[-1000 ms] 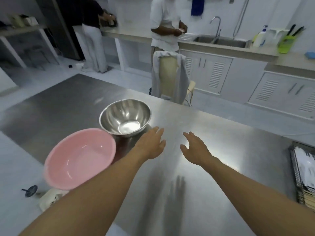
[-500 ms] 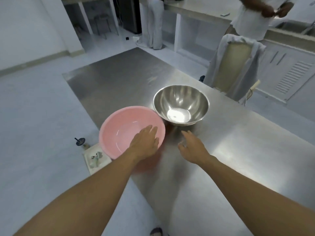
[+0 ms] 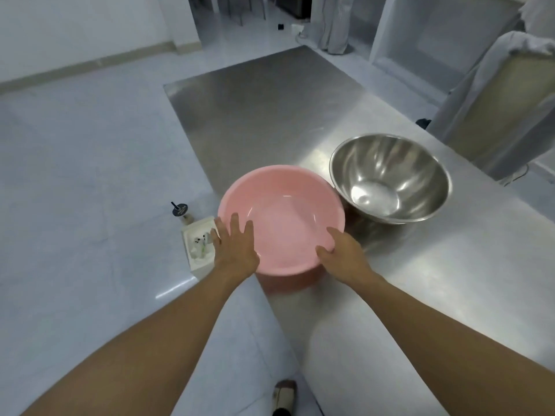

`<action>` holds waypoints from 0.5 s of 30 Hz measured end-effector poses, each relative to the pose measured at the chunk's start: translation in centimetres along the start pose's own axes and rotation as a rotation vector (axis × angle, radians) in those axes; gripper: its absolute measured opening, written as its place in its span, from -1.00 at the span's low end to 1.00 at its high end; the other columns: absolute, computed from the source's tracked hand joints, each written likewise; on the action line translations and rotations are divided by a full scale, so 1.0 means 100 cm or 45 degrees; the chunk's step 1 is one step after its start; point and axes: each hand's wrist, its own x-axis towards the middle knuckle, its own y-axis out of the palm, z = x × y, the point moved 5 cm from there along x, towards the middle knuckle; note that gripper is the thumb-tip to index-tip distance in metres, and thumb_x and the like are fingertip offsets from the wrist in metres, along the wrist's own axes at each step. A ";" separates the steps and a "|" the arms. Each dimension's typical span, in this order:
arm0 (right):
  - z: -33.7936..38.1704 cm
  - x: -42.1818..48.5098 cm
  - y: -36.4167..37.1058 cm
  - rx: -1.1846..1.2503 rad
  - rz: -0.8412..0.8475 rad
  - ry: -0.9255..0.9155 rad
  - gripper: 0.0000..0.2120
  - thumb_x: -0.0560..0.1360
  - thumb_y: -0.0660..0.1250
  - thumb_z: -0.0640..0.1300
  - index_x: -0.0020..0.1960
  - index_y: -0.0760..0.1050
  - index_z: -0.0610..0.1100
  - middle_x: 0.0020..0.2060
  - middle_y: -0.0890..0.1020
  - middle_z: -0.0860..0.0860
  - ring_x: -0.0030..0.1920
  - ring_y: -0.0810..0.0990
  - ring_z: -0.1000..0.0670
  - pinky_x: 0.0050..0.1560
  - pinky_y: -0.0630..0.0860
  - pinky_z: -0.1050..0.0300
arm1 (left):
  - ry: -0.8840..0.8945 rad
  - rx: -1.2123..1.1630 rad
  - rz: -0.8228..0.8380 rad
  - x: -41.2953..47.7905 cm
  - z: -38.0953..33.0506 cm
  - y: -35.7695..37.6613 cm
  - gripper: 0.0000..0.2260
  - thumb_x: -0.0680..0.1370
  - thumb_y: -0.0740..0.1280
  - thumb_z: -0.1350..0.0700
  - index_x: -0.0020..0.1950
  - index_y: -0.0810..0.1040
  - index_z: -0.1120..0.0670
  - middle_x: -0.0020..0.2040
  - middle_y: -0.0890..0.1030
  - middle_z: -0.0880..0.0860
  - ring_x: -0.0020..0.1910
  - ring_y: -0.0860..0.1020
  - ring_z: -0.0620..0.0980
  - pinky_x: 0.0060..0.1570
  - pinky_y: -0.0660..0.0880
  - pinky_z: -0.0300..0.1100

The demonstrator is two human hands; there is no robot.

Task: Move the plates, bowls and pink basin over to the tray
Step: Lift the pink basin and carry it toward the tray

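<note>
While sitting at the left edge of the steel worktop (image 3: 270, 115), partly overhanging it, the pink basin (image 3: 282, 214) shows an empty inside, mouth up. Just right of the basin, rims nearly touching: a stainless steel mixing bowl (image 3: 390, 175), also empty and upright on the worktop. At the basin's near-left rim, the left hand (image 3: 234, 247), fingers spread and lying over the edge, grip apart, not closed on anything. At the basin's near-right rim, the right hand (image 3: 342, 250), thumb hooked inside the wall and fingers reaching along the outside, grip loose and not visibly clamped; contact with the rim likely, firmness impossible to tell. Left of the basin and lower down, on the pale tiled floor (image 3: 75, 175): a small white box (image 3: 198, 247) with tiny items inside, and beside it a small jar with a dark lid (image 3: 179, 211). Beyond the bowl, far right of the basin, a chair draped in white cloth (image 3: 495, 94). Below the basin, at the bottom edge, a shoe (image 3: 283, 394) on the floor. No tray in view.
</note>
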 end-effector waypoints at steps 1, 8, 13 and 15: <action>0.003 0.003 0.001 0.007 -0.001 0.006 -0.41 0.52 0.29 -0.04 0.51 0.25 -0.11 0.37 0.42 -0.21 0.35 0.42 -0.22 0.32 0.37 -0.02 | -0.041 -0.078 -0.001 0.002 0.006 0.000 -0.36 0.49 0.26 0.23 0.53 0.11 0.03 0.59 -0.06 0.17 0.53 -0.15 0.42 0.49 0.04 0.29; 0.042 0.015 -0.001 0.210 -0.130 -0.083 -0.41 0.46 0.30 -0.21 0.48 0.32 -0.12 0.32 0.42 -0.20 0.29 0.45 -0.20 0.31 0.41 0.00 | -0.124 -0.385 -0.108 0.009 0.032 -0.019 -0.34 0.45 0.29 0.37 0.52 0.20 0.08 0.57 -0.04 0.19 0.46 0.07 0.33 0.30 0.36 0.09; 0.058 0.018 -0.019 0.364 -0.300 -0.141 -0.42 0.45 0.27 -0.25 0.48 0.34 -0.09 0.32 0.43 -0.16 0.26 0.49 -0.15 0.32 0.42 -0.01 | -0.095 -0.484 -0.262 0.018 0.026 -0.047 -0.36 0.46 0.31 0.38 0.50 0.24 0.10 0.57 0.00 0.20 0.52 0.04 0.22 0.29 0.37 0.05; 0.060 0.019 -0.033 0.432 -0.365 -0.154 -0.42 0.46 0.26 -0.27 0.47 0.35 -0.08 0.30 0.43 -0.13 0.24 0.50 -0.13 0.30 0.42 0.03 | -0.048 -0.511 -0.321 0.025 0.015 -0.061 -0.36 0.46 0.29 0.39 0.50 0.24 0.09 0.57 -0.01 0.18 0.54 0.01 0.18 0.31 0.37 0.03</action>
